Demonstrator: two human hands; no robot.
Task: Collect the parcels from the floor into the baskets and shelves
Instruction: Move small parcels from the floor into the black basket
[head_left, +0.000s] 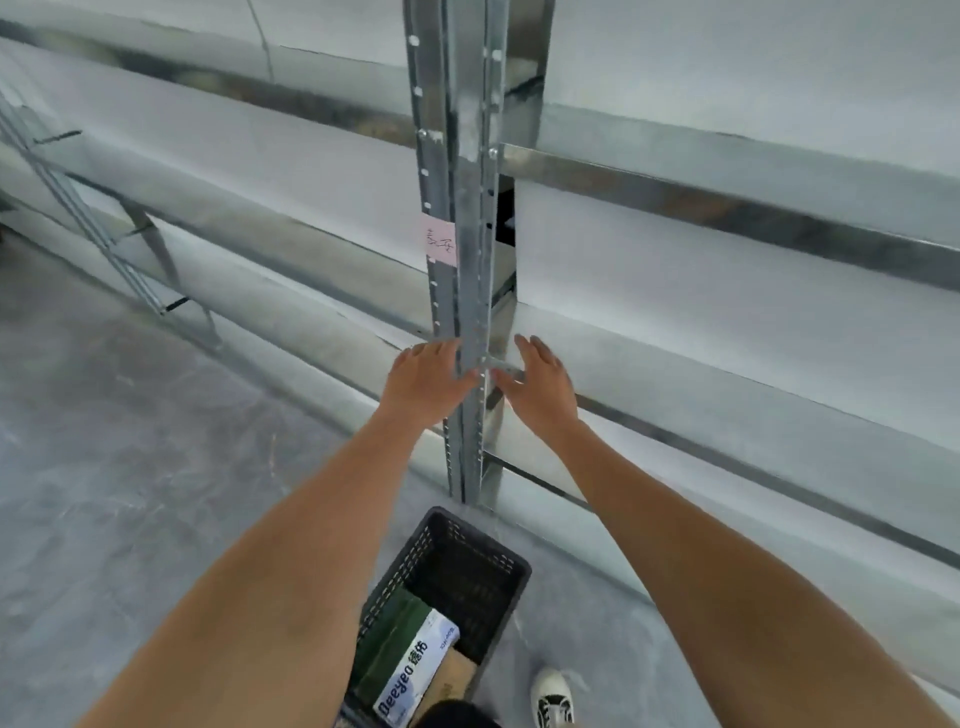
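Parcels (410, 660) already sit in the basket (498, 558) at 6 o'clock; left hand (426, 382) and right hand (540, 387), each grip spread and empty, flank the shelf post (467, 249) at 12 o'clock; shelving seemingly remains.

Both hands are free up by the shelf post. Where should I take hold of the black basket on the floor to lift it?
Judging by its shape, grip the black basket by its two long rims, one hand per side, from above. The top is open and the parcels sit at the near end, so hold nearer that end to keep it level.
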